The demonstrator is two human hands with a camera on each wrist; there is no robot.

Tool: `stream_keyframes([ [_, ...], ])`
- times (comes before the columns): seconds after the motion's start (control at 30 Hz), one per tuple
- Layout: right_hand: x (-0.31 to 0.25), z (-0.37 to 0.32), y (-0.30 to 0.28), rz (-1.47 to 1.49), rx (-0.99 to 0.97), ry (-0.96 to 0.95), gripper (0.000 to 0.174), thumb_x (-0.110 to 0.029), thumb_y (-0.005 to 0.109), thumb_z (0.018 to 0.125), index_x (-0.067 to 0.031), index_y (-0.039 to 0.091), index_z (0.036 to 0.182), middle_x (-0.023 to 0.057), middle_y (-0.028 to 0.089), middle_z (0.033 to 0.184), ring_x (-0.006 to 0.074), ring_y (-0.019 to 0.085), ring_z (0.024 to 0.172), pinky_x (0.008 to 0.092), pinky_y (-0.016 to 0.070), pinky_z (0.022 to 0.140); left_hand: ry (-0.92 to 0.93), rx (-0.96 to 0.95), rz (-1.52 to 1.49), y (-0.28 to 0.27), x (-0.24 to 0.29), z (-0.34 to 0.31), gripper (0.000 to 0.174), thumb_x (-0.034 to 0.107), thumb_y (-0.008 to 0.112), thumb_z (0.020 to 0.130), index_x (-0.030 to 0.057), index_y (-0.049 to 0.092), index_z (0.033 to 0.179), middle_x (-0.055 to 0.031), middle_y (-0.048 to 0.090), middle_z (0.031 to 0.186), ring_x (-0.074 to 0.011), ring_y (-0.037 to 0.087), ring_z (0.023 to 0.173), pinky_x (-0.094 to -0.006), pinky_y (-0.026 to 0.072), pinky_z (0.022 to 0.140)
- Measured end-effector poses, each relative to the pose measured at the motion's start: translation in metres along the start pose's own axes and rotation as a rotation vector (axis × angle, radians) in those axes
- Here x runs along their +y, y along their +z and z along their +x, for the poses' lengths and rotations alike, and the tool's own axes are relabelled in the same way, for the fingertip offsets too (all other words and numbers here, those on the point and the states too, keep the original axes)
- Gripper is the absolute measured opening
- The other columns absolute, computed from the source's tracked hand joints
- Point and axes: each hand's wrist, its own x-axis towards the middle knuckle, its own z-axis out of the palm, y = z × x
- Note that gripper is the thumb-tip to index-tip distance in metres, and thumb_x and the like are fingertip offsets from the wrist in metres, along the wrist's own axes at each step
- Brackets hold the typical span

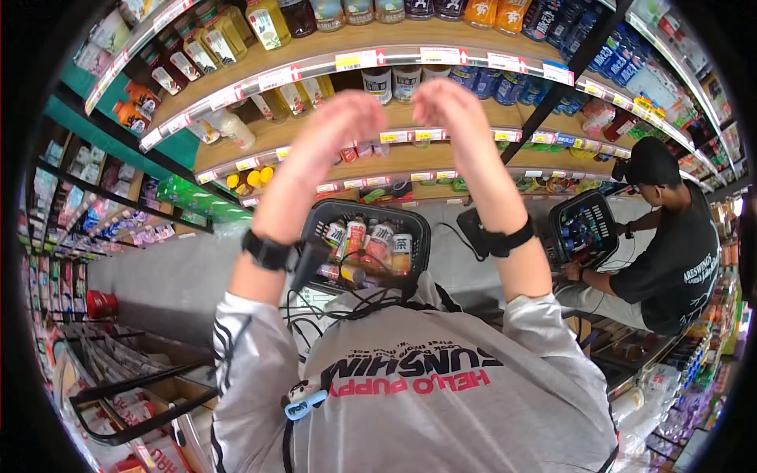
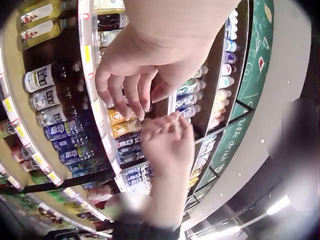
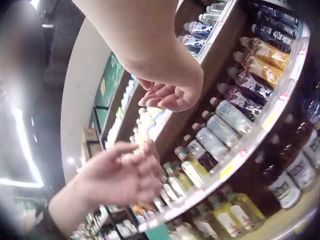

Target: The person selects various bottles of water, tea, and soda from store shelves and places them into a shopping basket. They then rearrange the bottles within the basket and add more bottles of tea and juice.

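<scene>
Both hands are raised in front of the drink shelves, a short gap between them. My left hand (image 1: 345, 118) has loosely bent fingers and holds nothing; the left wrist view shows its fingers (image 2: 131, 92) hanging down. Facing it, my right hand (image 1: 448, 104) is likewise empty, with its fingers (image 3: 167, 97) softly curved in the right wrist view. Behind the hands, dark bottles with white labels (image 1: 377, 85) stand on a shelf. Below the arms sits a black basket (image 1: 424, 244) holding several bottles and cartons with red and white labels (image 1: 379, 240).
Shelves with price strips (image 1: 359, 60) curve across the front, stocked with many bottles. At the right, a person in a black shirt (image 1: 682, 252) crouches by a second black basket (image 1: 609, 213). A cart with a black handle (image 1: 142, 426) stands at the lower left.
</scene>
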Motion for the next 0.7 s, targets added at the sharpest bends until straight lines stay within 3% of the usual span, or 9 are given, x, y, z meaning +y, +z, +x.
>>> stream_keyframes([
  [0.03, 0.011, -0.007, -0.002, -0.079, -0.036, 0.066, 0.017, -0.020, 0.047, 0.081, -0.0050, 0.055, 0.079, 0.0015, 0.055, 0.071, 0.0074, 0.050, 0.066, 0.0213, 0.0385, 0.059, -0.020, 0.064, -0.072, -0.005, 0.018, 0.013, 0.023, 0.018, 0.047, 0.083, 0.0017, 0.052, 0.098, -0.0076, 0.058, 0.089, -0.0172, 0.056, 0.083, -0.0288, 0.0445, 0.076],
  [0.1, 0.024, -0.025, 0.004, -0.120, -0.124, 0.062, 0.015, -0.016, 0.047, 0.082, -0.0029, 0.056, 0.082, 0.0019, 0.056, 0.072, 0.0085, 0.051, 0.067, 0.0230, 0.0407, 0.064, 0.038, -0.027, -0.385, -0.027, 0.032, 0.045, 0.022, 0.015, 0.046, 0.083, 0.0015, 0.051, 0.099, -0.0089, 0.058, 0.092, -0.0181, 0.055, 0.086, -0.0298, 0.0444, 0.076],
  [0.2, 0.024, -0.043, 0.022, -0.223, -0.250, 0.056, 0.016, -0.014, 0.049, 0.082, 0.0003, 0.056, 0.087, 0.0029, 0.058, 0.077, 0.0099, 0.053, 0.075, 0.0253, 0.0421, 0.071, 0.106, 0.025, -0.449, -0.011, 0.072, 0.070, 0.020, 0.015, 0.049, 0.081, 0.0023, 0.054, 0.095, -0.0075, 0.060, 0.081, -0.0197, 0.058, 0.076, -0.0314, 0.0469, 0.068],
  [0.23, 0.020, -0.048, 0.030, -0.143, -0.241, 0.078, 0.018, -0.018, 0.054, 0.079, -0.0020, 0.059, 0.086, 0.0050, 0.060, 0.081, 0.0127, 0.055, 0.077, 0.0254, 0.0422, 0.070, 0.124, 0.023, -0.428, -0.002, 0.080, 0.073, 0.018, 0.015, 0.049, 0.080, 0.0034, 0.055, 0.092, -0.0066, 0.059, 0.081, -0.0188, 0.056, 0.077, -0.0297, 0.0450, 0.068],
  [0.27, 0.013, -0.050, 0.036, -0.197, -0.268, -0.045, 0.023, -0.020, 0.057, 0.078, -0.0022, 0.057, 0.093, 0.0067, 0.060, 0.086, 0.0136, 0.054, 0.082, 0.0268, 0.0415, 0.074, 0.148, 0.017, -0.405, 0.006, 0.088, 0.076, 0.016, 0.016, 0.049, 0.080, 0.0045, 0.055, 0.089, -0.0058, 0.058, 0.080, -0.0179, 0.055, 0.077, -0.0281, 0.0431, 0.069],
  [0.43, -0.010, -0.061, 0.069, -0.091, -0.231, -0.200, 0.044, -0.021, 0.066, 0.070, -0.0017, 0.049, 0.107, 0.0072, 0.058, 0.090, 0.0136, 0.053, 0.088, 0.0284, 0.0393, 0.080, 0.316, 0.022, -0.233, 0.057, 0.125, 0.080, 0.011, 0.015, 0.049, 0.079, 0.0061, 0.055, 0.083, -0.0026, 0.055, 0.074, -0.0154, 0.053, 0.073, -0.0268, 0.0415, 0.070],
  [0.6, -0.031, -0.063, 0.079, -0.006, -0.373, -0.059, 0.038, -0.016, 0.068, 0.068, -0.0009, 0.053, 0.099, 0.0075, 0.058, 0.091, 0.0147, 0.053, 0.086, 0.0284, 0.0400, 0.079, 0.319, -0.137, -0.556, 0.058, 0.146, 0.086, 0.008, 0.010, 0.050, 0.077, 0.0030, 0.052, 0.077, -0.0058, 0.054, 0.071, -0.0174, 0.052, 0.069, -0.0293, 0.0434, 0.066],
  [0.67, -0.030, -0.065, 0.081, -0.071, -0.402, -0.241, 0.038, -0.011, 0.066, 0.069, -0.0004, 0.051, 0.103, 0.0073, 0.057, 0.097, 0.0141, 0.053, 0.090, 0.0282, 0.0395, 0.082, 0.270, -0.250, -0.720, 0.048, 0.152, 0.086, 0.007, 0.009, 0.050, 0.076, 0.0018, 0.051, 0.075, -0.0073, 0.054, 0.070, -0.0181, 0.052, 0.067, -0.0300, 0.0438, 0.064],
  [0.7, -0.031, -0.067, 0.081, -0.162, -0.389, -0.232, 0.032, -0.009, 0.065, 0.070, -0.0006, 0.053, 0.099, 0.0067, 0.058, 0.094, 0.0131, 0.054, 0.087, 0.0270, 0.0408, 0.080, 0.266, -0.189, -0.803, 0.046, 0.155, 0.085, 0.007, 0.006, 0.047, 0.076, -0.0002, 0.049, 0.071, -0.0089, 0.052, 0.067, -0.0185, 0.051, 0.064, -0.0303, 0.0438, 0.062],
])
